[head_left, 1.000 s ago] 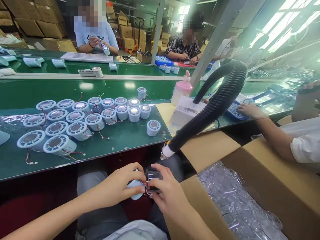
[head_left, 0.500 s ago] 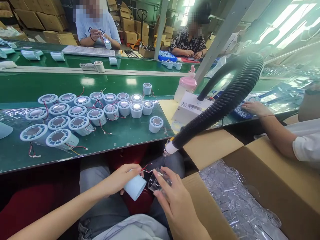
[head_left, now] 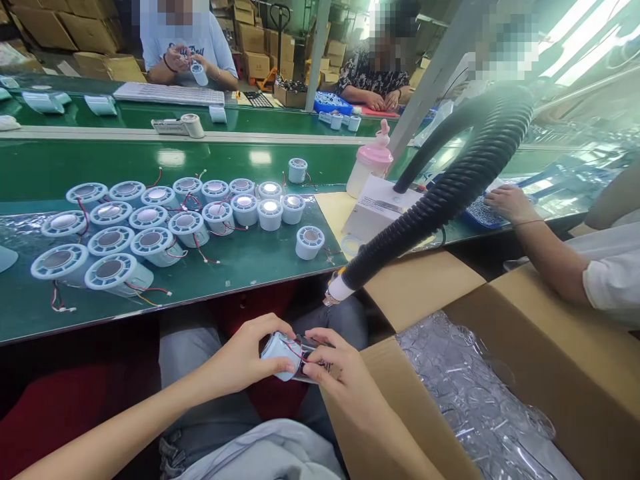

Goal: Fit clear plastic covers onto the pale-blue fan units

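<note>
On the green conveyor table [head_left: 240,267], at its left end, a cluster of pale blue round vented housings with red wires [head_left: 150,223] lies in rows, open faces up, and one lone pale blue round housing [head_left: 310,242] stands apart to the right of that cluster, near the table's front edge. Below the table's front edge, over the person's lap, the left hand [head_left: 245,360] grips a pale blue cylindrical housing [head_left: 281,348], thumb on its near side and fingers curled over the top. The housing lies on its side, its long axis running roughly left to right, with its right end meeting a clear plastic cup-shaped part [head_left: 307,357] from which thin red wires show. The right hand [head_left: 340,377] pinches that clear part between thumb and curled fingers, pressing it against the housing. Just above the hands, the white nozzle of a black ribbed flexible hose [head_left: 450,193] hangs off the table's front edge, arching up and right across a white box [head_left: 375,210] and a pink-capped bottle [head_left: 369,170] on the table. Right of the hands, below the table, an open brown cardboard carton [head_left: 550,347] lined with clear bubble wrap [head_left: 465,393] crowds the right forearm. Across the carton, another person's hand [head_left: 505,202] rests on a blue tray at the table's right end
</note>
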### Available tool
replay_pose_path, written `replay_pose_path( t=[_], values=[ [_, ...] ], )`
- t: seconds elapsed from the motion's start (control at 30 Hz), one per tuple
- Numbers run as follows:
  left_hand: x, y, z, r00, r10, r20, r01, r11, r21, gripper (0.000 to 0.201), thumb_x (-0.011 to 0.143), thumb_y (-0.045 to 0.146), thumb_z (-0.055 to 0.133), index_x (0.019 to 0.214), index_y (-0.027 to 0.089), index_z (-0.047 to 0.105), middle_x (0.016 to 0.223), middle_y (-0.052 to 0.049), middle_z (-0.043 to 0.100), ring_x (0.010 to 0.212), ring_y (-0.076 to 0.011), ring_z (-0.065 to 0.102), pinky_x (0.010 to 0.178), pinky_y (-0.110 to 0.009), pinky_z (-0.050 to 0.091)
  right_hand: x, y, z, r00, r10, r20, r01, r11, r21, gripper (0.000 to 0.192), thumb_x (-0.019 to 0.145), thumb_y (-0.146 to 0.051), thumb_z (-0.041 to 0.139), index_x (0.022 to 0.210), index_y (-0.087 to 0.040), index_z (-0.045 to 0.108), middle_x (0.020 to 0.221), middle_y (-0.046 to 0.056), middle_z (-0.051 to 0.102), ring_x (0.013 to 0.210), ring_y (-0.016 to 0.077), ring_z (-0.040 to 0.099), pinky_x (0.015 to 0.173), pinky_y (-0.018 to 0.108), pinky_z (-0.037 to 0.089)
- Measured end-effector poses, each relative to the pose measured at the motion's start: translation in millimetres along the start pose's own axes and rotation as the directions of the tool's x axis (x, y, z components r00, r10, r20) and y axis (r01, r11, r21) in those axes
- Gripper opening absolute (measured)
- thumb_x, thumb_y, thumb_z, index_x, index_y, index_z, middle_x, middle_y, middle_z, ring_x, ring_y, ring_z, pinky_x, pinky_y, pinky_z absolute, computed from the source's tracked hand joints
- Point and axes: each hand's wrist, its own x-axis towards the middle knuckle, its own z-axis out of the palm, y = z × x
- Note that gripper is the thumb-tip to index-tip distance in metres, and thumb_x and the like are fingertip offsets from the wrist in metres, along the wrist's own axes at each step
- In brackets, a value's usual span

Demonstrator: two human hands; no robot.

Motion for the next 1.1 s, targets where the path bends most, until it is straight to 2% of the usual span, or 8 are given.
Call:
replay_pose_path(
  t=[0.23,0.37,0.5,0.63,0.73,0.8,0.93,1.1],
  values=[
    [-2,-14,8.0,0.987,0.141,-0.072,-0.145,0.988,-0.048,0.058,0.053,0.046,0.084,0.103,0.022,0.066,0.093,-0.003,0.053,0.085,-0.0193,0.054,0.076,-0.03,0.047,-6,-1,-1,0.996,-0.027,-0.086,0.035,0.995,0.098,0.02,0.08,-0.023,0.06,0.061,-0.018,0.062,0.109,0.01,0.06,0.102,0.0232,0.061,0.086,0.033,0.048],
    [-1,-21,11.6,0.977,0.212,0.001,-0.212,0.977,-0.032,0.064,0.051,0.041,0.086,0.11,0.026,0.065,0.103,-0.005,0.048,0.098,-0.0227,0.052,0.09,-0.038,0.046,-7,0,-4,0.986,0.106,-0.13,-0.059,0.944,0.326,0.028,0.075,-0.03,0.065,0.052,-0.018,0.054,0.098,0.01,0.063,0.096,0.0245,0.062,0.076,0.032,0.051],
    [-1,-23,15.8,0.988,0.122,0.096,-0.099,0.971,-0.216,0.068,0.057,0.032,0.085,0.12,0.027,0.059,0.116,-0.008,0.049,0.109,-0.0253,0.053,0.094,-0.041,0.047,-3,3,-8,0.965,0.217,-0.148,-0.122,0.87,0.477,0.036,0.066,-0.036,0.073,0.044,-0.018,0.052,0.091,0.01,0.065,0.094,0.0266,0.064,0.076,0.035,0.051],
    [-4,-17,17.4,0.977,0.008,0.214,0.097,0.873,-0.478,0.068,0.066,0.02,0.078,0.128,0.024,0.049,0.126,-0.01,0.054,0.11,-0.0242,0.058,0.095,-0.042,0.048,0,8,-10,0.969,0.21,-0.129,-0.098,0.808,0.58,0.034,0.069,-0.044,0.073,0.048,-0.018,0.063,0.092,0.01,0.069,0.093,0.0257,0.065,0.078,0.037,0.053],
    [-8,-13,18.1,0.979,-0.041,0.197,0.15,0.802,-0.578,0.065,0.069,0.019,0.076,0.127,0.021,0.048,0.121,-0.01,0.059,0.105,-0.0226,0.06,0.091,-0.04,0.051,-3,11,-11,0.997,0.02,-0.069,0.014,0.89,0.455,0.02,0.067,-0.04,0.077,0.077,-0.022,0.074,0.116,0.011,0.066,0.108,0.0286,0.061,0.088,0.042,0.052],
    [-12,-12,18.6,0.979,-0.064,0.194,0.176,0.747,-0.641,0.065,0.071,0.023,0.076,0.128,0.021,0.046,0.117,-0.009,0.061,0.094,-0.0204,0.063,0.078,-0.035,0.055,-7,13,-12,0.989,-0.14,-0.046,0.146,0.964,0.223,0.034,0.067,-0.029,0.079,0.101,-0.025,0.072,0.129,0.011,0.059,0.117,0.0282,0.056,0.097,0.043,0.048],
    [-18,-7,15.4,0.967,-0.102,0.234,0.228,0.757,-0.613,0.074,0.07,0.03,0.076,0.134,0.023,0.04,0.114,-0.011,0.061,0.081,-0.0193,0.064,0.057,-0.026,0.054,-14,14,-15,0.958,-0.284,-0.021,0.284,0.959,-0.014,0.035,0.076,-0.022,0.071,0.11,-0.025,0.065,0.131,0.011,0.057,0.116,0.0252,0.058,0.098,0.039,0.049],
    [-21,3,7.1,0.985,-0.017,0.172,0.101,0.864,-0.493,0.075,0.065,0.026,0.081,0.132,0.025,0.047,0.134,-0.011,0.051,0.112,-0.0278,0.057,0.093,-0.04,0.049,-15,7,-18,0.974,-0.225,-0.012,0.225,0.97,0.097,0.042,0.07,-0.03,0.077,0.108,-0.023,0.061,0.121,0.01,0.063,0.113,0.0261,0.06,0.095,0.039,0.052]
  ],
)
